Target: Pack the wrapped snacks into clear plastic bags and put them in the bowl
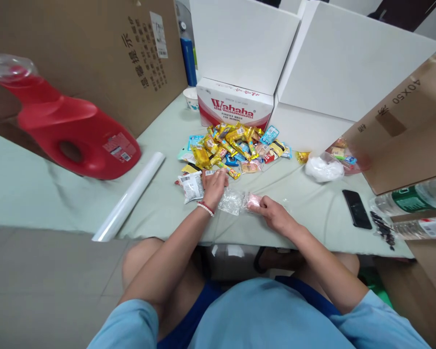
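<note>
Clad in light-blue short-sleeved shirt (269,315) and deep-blue shorts (193,321), with white beaded bracelet (204,208) and red band (208,207) at left wrist (210,200).

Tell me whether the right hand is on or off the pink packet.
On: the right hand has its fingertips against the pink packet, overlapping its lower right part. Whether they pinch it, I cannot tell.

Your left hand (215,186): at the near edge of the wrapped snacks (236,143)
Your right hand (276,215): pinching a pink packet (253,200)
Between your hands: crinkled clear plastic (230,202)
Behind the snacks: Wahaha water carton (236,107)
</note>
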Action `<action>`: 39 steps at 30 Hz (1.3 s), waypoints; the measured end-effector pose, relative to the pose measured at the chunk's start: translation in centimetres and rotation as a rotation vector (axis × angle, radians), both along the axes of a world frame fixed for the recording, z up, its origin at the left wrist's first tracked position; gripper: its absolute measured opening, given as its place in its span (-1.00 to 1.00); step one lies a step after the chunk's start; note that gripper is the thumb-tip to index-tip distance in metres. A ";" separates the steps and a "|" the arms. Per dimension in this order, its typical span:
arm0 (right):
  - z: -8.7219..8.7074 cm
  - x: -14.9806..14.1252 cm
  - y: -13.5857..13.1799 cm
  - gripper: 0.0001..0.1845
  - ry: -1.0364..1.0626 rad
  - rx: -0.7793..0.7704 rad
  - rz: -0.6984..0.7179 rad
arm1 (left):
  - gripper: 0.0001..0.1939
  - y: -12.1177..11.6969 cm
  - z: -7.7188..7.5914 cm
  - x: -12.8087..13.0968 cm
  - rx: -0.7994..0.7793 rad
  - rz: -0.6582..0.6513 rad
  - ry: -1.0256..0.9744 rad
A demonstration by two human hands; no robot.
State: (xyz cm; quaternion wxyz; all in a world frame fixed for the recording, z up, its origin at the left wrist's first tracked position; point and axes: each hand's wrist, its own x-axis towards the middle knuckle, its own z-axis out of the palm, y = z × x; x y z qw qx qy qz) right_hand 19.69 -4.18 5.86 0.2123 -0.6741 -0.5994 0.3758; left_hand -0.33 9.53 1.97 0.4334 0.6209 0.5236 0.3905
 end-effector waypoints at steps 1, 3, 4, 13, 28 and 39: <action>0.0 0.0 0.0 -0.45 0.008 -0.008 -0.007 | -0.57 -0.1 0.2 0.1 -0.011 -0.054 0.043; -0.1 0.0 0.0 -0.45 0.023 -0.008 -0.004 | -0.63 -0.5 0.5 0.1 -0.022 -0.180 0.164; -0.2 0.1 0.0 -0.46 0.028 -0.002 -0.004 | -0.64 -0.7 0.7 -0.1 -0.027 -0.252 0.240; -0.5 -0.2 -0.1 -0.46 0.066 0.001 -0.033 | -0.82 -1.8 2.4 -2.0 -0.191 -0.443 0.137; -0.2 4.0 -4.1 -0.67 -0.151 0.363 0.427 | -0.75 -9.5 1.1 4.3 0.576 -0.462 0.729; -3.7 8.5 -3.0 -0.54 -0.389 0.324 -0.242 | -0.63 -10.5 -1.1 4.5 0.736 -0.398 0.877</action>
